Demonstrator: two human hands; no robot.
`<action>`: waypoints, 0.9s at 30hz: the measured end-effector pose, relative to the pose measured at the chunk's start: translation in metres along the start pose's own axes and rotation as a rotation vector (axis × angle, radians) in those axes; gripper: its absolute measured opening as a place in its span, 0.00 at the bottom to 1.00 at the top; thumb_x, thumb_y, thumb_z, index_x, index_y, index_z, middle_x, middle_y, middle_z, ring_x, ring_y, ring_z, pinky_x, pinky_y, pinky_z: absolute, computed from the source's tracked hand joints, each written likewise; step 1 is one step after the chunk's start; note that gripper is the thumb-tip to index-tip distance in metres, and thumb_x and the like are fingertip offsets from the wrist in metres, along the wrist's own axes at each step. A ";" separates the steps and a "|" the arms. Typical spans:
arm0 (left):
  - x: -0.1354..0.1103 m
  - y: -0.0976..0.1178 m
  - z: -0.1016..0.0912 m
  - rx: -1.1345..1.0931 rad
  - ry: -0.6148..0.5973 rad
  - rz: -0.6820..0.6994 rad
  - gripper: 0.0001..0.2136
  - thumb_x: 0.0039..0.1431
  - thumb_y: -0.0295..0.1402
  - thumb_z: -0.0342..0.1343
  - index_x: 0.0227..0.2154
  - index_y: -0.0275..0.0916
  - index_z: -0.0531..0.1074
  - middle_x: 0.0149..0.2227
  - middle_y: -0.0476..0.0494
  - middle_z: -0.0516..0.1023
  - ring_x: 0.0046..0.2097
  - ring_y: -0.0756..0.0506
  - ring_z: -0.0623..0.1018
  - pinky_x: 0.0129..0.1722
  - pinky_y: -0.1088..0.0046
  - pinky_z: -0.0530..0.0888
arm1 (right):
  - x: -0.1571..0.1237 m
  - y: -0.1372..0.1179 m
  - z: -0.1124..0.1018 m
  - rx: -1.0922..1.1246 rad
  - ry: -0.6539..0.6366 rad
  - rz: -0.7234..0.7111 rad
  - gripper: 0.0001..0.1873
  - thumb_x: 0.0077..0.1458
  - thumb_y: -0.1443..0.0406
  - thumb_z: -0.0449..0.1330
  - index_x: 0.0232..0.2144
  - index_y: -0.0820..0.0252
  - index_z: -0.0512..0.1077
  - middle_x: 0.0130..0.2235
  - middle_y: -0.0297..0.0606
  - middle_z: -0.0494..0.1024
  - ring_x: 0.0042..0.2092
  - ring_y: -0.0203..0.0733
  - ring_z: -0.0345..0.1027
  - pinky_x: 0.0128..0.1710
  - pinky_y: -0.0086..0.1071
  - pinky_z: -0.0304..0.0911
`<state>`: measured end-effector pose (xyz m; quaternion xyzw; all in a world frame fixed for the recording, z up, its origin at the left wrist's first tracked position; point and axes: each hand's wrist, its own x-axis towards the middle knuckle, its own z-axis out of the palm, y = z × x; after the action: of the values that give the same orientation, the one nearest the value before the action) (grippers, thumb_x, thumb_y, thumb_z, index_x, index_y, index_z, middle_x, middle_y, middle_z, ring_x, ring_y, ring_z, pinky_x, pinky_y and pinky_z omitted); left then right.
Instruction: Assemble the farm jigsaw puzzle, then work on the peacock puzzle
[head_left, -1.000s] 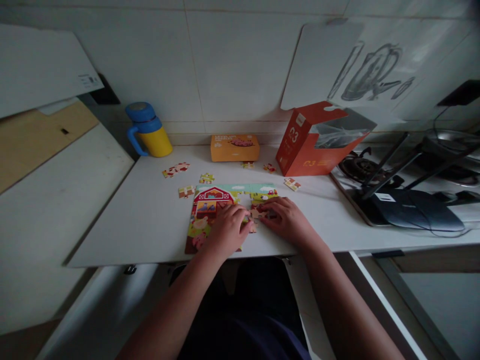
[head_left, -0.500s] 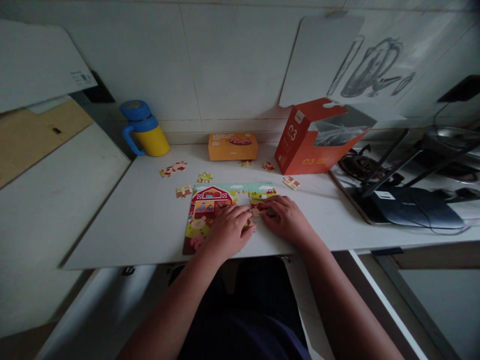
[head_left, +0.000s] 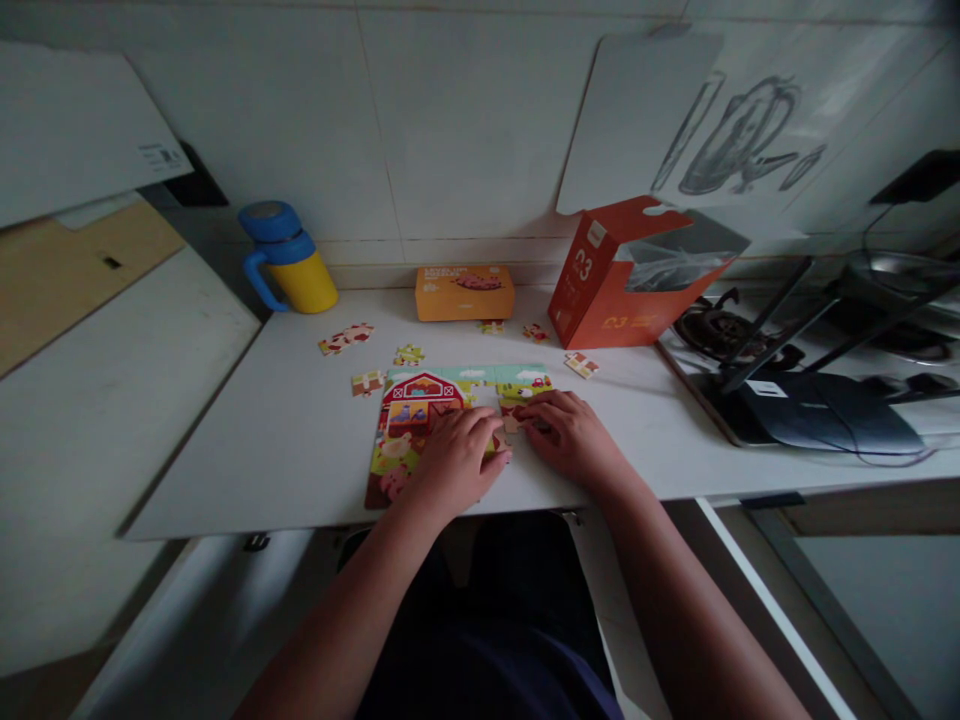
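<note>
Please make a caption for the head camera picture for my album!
Left hand and right hand at a barn puzzle, loose pieces and small orange box beyond.

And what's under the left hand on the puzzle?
Part of the farm jigsaw puzzle. Its red barn shows beyond the left hand, but the picture right beneath is covered, so I can't see it.

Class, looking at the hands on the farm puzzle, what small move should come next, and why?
Probably, the right hand should gently press the brown piece down: its fingers appear to touch that piece, whose fit is hard to make out. The left hand lies over the farm puzzle, well placed to steady it.
</note>
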<state>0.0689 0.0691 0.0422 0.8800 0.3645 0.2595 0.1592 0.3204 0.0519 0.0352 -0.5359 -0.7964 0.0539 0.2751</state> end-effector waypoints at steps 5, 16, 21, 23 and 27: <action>-0.001 -0.001 0.000 -0.016 0.011 -0.020 0.13 0.68 0.38 0.63 0.51 0.41 0.76 0.59 0.35 0.77 0.62 0.34 0.76 0.65 0.49 0.71 | 0.000 -0.001 0.000 -0.002 -0.004 0.010 0.13 0.66 0.65 0.64 0.50 0.49 0.81 0.52 0.44 0.82 0.52 0.55 0.75 0.53 0.52 0.72; -0.001 0.001 -0.001 -0.022 0.009 -0.032 0.11 0.67 0.37 0.65 0.49 0.42 0.77 0.56 0.36 0.78 0.59 0.35 0.76 0.64 0.50 0.73 | -0.001 0.002 0.003 -0.003 0.001 -0.008 0.12 0.66 0.64 0.64 0.50 0.50 0.80 0.52 0.43 0.82 0.52 0.55 0.75 0.53 0.53 0.72; 0.000 0.001 0.002 -0.004 0.026 -0.027 0.11 0.67 0.38 0.64 0.49 0.40 0.77 0.56 0.36 0.78 0.59 0.34 0.77 0.64 0.49 0.72 | 0.000 0.002 0.004 0.003 0.002 -0.011 0.12 0.66 0.64 0.63 0.50 0.49 0.81 0.51 0.44 0.82 0.51 0.55 0.76 0.53 0.52 0.72; -0.001 0.002 0.003 -0.012 0.051 -0.024 0.11 0.68 0.38 0.64 0.48 0.39 0.78 0.56 0.35 0.78 0.59 0.34 0.77 0.64 0.49 0.72 | 0.000 0.002 0.004 0.008 0.003 -0.008 0.11 0.66 0.64 0.63 0.49 0.50 0.81 0.51 0.44 0.82 0.51 0.55 0.76 0.53 0.52 0.72; -0.002 -0.004 -0.013 -0.065 0.087 -0.040 0.09 0.71 0.36 0.60 0.48 0.39 0.78 0.56 0.35 0.79 0.59 0.37 0.77 0.63 0.54 0.74 | 0.000 0.002 0.003 0.011 0.000 0.000 0.10 0.67 0.63 0.63 0.48 0.50 0.81 0.50 0.44 0.82 0.51 0.55 0.75 0.52 0.51 0.72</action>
<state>0.0579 0.0715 0.0501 0.8549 0.3798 0.3059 0.1771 0.3202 0.0537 0.0320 -0.5342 -0.7961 0.0585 0.2782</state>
